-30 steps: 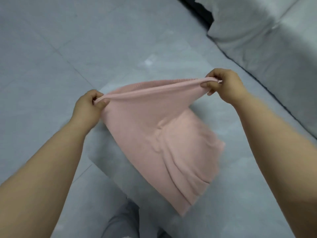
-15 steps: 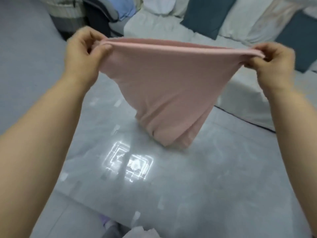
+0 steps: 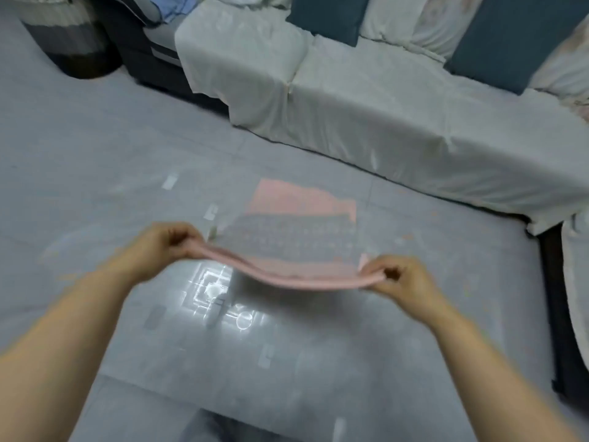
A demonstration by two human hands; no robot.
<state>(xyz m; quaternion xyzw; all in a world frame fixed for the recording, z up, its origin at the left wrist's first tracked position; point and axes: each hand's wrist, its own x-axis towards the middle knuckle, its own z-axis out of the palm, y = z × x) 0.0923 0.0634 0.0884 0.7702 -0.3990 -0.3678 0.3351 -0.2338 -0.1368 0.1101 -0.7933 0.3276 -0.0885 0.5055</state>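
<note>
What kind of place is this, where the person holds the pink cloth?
Most likely a home living room: a long sofa under a pale cover, dark blue cushions along its back, and clothes heaped at its left end.

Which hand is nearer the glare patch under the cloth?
Left. The left hand grips the pink cloth just up-left of the glare patch; the right hand grips its other end, far off to the right.
</note>
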